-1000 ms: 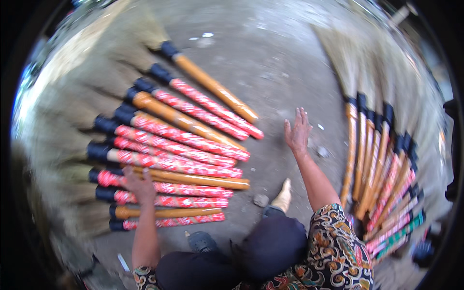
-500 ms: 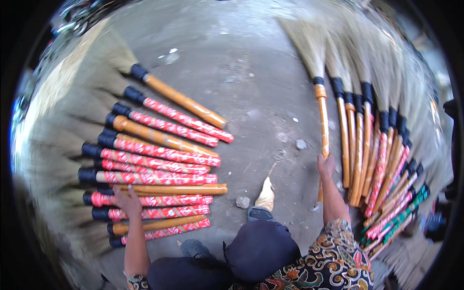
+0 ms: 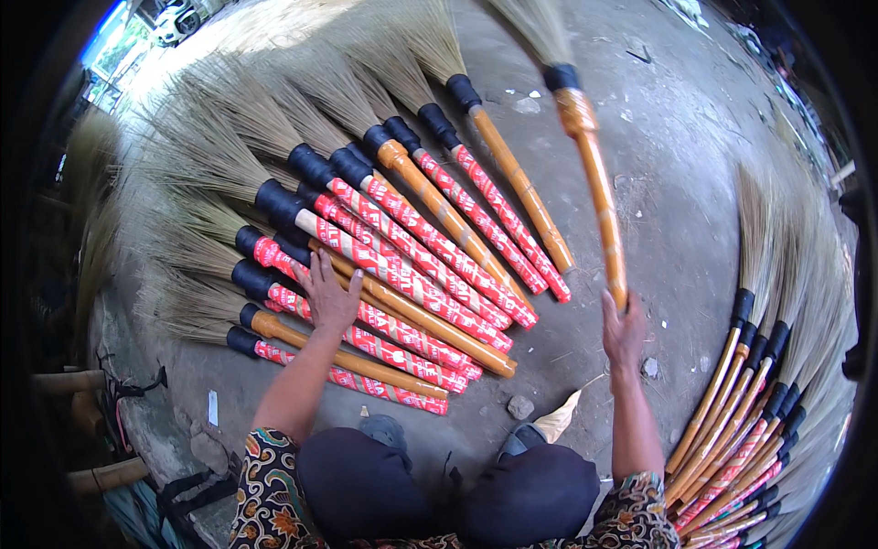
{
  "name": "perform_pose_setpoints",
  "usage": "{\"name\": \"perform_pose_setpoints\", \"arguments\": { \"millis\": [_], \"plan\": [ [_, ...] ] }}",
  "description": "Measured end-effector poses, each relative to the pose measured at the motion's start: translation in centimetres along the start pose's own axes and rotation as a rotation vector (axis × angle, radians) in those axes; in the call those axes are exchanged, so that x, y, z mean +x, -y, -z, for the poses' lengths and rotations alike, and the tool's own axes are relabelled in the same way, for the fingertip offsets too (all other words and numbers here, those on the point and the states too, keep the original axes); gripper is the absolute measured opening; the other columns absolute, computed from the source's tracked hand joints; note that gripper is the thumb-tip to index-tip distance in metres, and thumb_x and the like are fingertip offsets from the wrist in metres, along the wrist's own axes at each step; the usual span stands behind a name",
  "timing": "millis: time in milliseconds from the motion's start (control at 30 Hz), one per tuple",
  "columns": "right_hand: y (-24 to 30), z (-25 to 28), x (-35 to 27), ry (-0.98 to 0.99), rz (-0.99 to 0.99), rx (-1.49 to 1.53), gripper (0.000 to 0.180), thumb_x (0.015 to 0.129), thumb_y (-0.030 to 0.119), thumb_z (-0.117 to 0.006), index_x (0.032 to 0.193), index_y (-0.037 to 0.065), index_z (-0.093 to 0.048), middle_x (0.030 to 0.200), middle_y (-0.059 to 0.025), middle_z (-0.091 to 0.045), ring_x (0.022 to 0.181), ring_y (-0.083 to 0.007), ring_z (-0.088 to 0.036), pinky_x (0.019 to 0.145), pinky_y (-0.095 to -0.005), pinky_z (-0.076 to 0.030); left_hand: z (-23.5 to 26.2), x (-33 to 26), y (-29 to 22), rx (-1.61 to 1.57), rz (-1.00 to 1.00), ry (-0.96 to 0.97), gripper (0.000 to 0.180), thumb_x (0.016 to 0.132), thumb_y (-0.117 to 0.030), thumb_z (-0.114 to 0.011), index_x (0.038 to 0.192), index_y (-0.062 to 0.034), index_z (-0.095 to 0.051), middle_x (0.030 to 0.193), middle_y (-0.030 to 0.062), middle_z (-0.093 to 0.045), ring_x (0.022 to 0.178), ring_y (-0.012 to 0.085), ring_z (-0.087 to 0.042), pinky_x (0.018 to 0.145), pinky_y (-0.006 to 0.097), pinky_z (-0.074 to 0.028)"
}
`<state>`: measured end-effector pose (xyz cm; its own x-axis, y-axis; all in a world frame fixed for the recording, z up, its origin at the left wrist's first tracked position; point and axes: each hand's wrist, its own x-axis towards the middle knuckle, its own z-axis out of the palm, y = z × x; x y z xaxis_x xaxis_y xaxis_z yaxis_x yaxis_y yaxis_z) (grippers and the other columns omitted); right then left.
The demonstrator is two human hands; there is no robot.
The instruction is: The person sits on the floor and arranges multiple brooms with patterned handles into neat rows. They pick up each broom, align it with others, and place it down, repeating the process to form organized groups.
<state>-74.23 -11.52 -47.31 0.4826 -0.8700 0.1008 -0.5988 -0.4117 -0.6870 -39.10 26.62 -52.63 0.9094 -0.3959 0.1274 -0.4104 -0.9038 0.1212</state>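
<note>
My right hand [image 3: 625,331] is closed around the lower end of a broom [image 3: 599,192] with a glossy orange handle and a dark binding, its pale bristles pointing away from me past the picture's top edge. To the left, a fanned row of grass brooms lies on the ground, with red-and-white wrapped handles [image 3: 402,265] and a few orange ones. My left hand [image 3: 331,295] lies over handles in the nearer part of that row, fingers spread; an orange-handled broom [image 3: 439,320] passes just beyond it. The palm hides what it touches below.
A second pile of brooms [image 3: 732,412] lies at the right. Near my sandalled feet are a stone [image 3: 520,407] and a dry leaf [image 3: 558,416]. Bamboo poles [image 3: 108,475] stick in at the lower left. A parked motorbike [image 3: 176,23] stands far off, upper left.
My view has turned left. The broom in my right hand has moved away from the right pile, toward the left row. My left hand stays on that row, fingers still spread.
</note>
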Motion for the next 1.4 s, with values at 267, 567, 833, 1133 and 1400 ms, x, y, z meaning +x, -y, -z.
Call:
{"name": "perform_pose_setpoints", "arguments": {
  "millis": [267, 567, 833, 1133, 1400],
  "plan": [
    [11.5, -17.3, 9.4, 0.251, 0.394, -0.099, 0.052, 0.103, 0.03, -0.061, 0.149, 0.007, -0.051, 0.144, -0.0245, -0.059, 0.127, -0.0387, -0.062, 0.103, -0.0526, -0.051, 0.1, 0.0, 0.1, -0.067, -0.017, -0.029, 0.093, 0.097, -0.052, -0.066, 0.16, 0.0063, -0.028, 0.164, 0.032, -0.029, 0.155, 0.0562, -0.005, 0.128, 0.06, -0.009],
    [9.0, -22.3, 9.6, 0.555, 0.291, -0.335, 0.066, 0.105, 0.021, -0.051, 0.166, 0.023, -0.026, 0.169, -0.0053, -0.034, 0.155, -0.032, -0.034, 0.117, -0.0636, -0.039, -0.3, 0.2, 0.1, -0.034, -0.019, -0.038, 0.093, 0.097, -0.051, -0.067, 0.159, 0.0063, -0.029, 0.163, 0.0315, -0.029, 0.155, 0.0558, -0.005, 0.129, 0.06, -0.009],
    [-5.0, -7.5, 2.0, 0.062, 0.135, -0.317, 0.064, 0.102, 0.032, -0.061, 0.156, 0.003, -0.043, 0.16, -0.0204, -0.045, 0.151, -0.0351, -0.04, 0.124, -0.0526, -0.03, -3.3, 0.9, 3.0, -0.002, -0.054, 0.03, 0.086, 0.105, -0.05, -0.057, 0.161, 0.0073, -0.027, 0.169, 0.0282, -0.024, 0.158, 0.0455, -0.013, 0.129, 0.057, -0.002],
    [-31.0, 18.1, -15.9, -0.479, -1.08, -0.88, 0.082, 0.097, 0.038, -0.067, 0.162, 0.004, -0.029, 0.169, -0.0194, -0.026, 0.158, -0.039, -0.023, 0.121, -0.0742, -0.02, -3.3, 2.2, 3.6, 0.318, -0.13, 0.088, 0.085, 0.109, -0.055, -0.042, 0.159, 0.0117, -0.024, 0.164, 0.0292, -0.034, 0.157, 0.0325, -0.03, 0.129, 0.059, -0.004],
    [-33.1, 27.7, -19.4, -0.373, -1.324, -0.694, 0.091, 0.091, 0.061, -0.07, 0.156, 0.005, -0.04, 0.16, -0.0237, -0.04, 0.147, -0.0401, -0.041, 0.115, -0.0637, -0.037, -2.0, 1.8, 2.4, 0.214, -0.115, 0.138, 0.086, 0.11, -0.055, -0.038, 0.16, 0.0113, -0.02, 0.163, 0.0301, -0.035, 0.155, 0.0356, -0.03, 0.13, 0.057, 0.0]
  ]
}}
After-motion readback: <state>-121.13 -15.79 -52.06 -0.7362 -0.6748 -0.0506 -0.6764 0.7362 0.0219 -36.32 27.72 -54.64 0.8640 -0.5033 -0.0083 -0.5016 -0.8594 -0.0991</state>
